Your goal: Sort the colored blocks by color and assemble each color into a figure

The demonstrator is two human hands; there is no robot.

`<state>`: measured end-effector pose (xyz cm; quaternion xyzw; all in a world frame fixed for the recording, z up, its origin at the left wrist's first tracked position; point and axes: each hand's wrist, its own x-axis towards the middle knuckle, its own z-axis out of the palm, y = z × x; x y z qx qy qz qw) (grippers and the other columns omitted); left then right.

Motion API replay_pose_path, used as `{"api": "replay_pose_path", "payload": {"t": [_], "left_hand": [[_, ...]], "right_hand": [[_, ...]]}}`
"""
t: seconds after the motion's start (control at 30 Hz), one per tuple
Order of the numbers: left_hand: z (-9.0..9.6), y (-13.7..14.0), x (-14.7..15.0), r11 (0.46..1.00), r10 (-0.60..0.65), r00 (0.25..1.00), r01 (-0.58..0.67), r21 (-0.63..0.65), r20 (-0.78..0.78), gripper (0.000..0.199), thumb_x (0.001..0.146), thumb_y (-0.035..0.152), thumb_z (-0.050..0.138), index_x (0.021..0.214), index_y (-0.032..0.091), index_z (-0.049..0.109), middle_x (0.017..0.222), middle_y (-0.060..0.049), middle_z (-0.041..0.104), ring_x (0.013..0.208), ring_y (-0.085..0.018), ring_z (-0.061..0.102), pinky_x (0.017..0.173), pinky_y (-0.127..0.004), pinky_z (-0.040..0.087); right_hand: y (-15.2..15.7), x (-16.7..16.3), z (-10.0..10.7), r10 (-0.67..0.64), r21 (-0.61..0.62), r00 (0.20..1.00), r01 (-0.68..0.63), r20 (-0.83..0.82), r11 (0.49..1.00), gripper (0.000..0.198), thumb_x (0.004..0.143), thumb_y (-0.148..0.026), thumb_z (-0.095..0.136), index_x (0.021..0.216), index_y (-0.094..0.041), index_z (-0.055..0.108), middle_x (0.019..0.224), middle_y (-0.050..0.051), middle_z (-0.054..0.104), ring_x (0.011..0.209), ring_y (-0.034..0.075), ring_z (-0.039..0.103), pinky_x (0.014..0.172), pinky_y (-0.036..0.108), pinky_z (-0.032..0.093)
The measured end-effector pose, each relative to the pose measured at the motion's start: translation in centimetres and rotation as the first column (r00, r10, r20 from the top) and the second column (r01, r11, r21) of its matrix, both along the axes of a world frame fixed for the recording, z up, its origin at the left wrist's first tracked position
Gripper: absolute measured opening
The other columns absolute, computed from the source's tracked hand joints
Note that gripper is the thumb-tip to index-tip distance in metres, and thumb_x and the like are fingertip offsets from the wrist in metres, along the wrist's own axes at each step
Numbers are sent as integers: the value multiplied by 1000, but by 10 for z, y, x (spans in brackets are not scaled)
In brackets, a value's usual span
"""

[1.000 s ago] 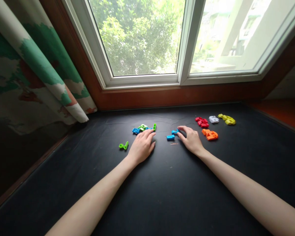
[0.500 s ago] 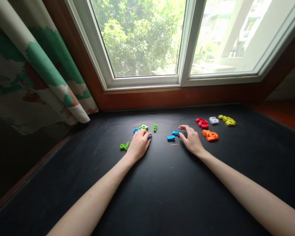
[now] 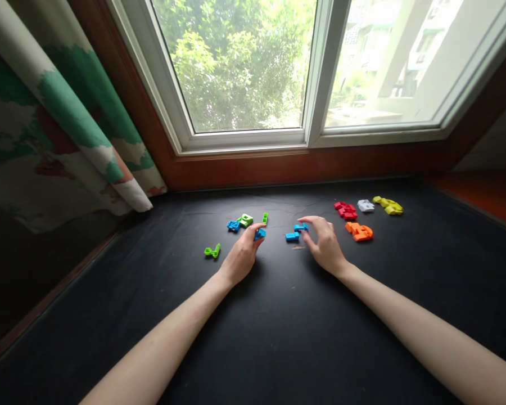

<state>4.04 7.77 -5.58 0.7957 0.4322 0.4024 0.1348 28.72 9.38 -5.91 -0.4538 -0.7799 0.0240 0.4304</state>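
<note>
Left hand (image 3: 240, 256) pinched blue block (image 3: 260, 234), likely for fine control | right hand (image 3: 326, 244) was spread around blue connector (image 3: 299, 228), perhaps keeping it near

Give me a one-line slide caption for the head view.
The left hand pinches a blue piece while the open right hand frames another blue piece on a black surface.

Daylight is pouring in toward me through the window (image 3: 313, 95), bleaching the right pane (image 3: 388, 67); the black tabletop (image 3: 287, 326) is catching faint sheen, the curtain (image 3: 80, 124) is dimming downward, edges are stretching.
</note>
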Motion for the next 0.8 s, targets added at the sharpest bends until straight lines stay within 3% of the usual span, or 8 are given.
{"api": "replay_pose_path", "payload": {"t": [0.17,0.33,0.63,0.8], "left_hand": [[0,-4,7,986,-27,978,60,-157,207,30,93,25,53,120,20,44,90,-2,62,71,-11,59,70,-23,50],[3,-9,14,865,-114,900,298,-403,421,37,83,38,67,110,17,53,79,0,64,52,-9,53,51,-22,46],[6,-8,15,730,-169,844,454,-511,509,40,77,43,71,104,14,63,61,3,60,51,-12,58,54,-25,50],[4,-8,14,746,-207,866,440,-500,455,39,79,45,70,104,15,64,62,3,61,52,-12,59,56,-25,51]], "right_hand": [[-13,-10,6,157,61,982,-164,106,985,23,94,-21,47,116,-24,55,112,8,66,111,25,58,96,42,38],[-19,-14,9,250,76,954,-265,166,961,25,95,-23,50,119,-24,54,113,7,67,111,23,59,99,41,36],[-21,-17,8,276,73,941,-295,195,953,19,92,-35,60,108,-25,60,103,5,69,100,21,61,94,39,37],[-22,-17,7,269,92,938,-294,218,951,16,93,-36,59,105,-26,62,100,5,68,96,21,61,94,39,37]]}}
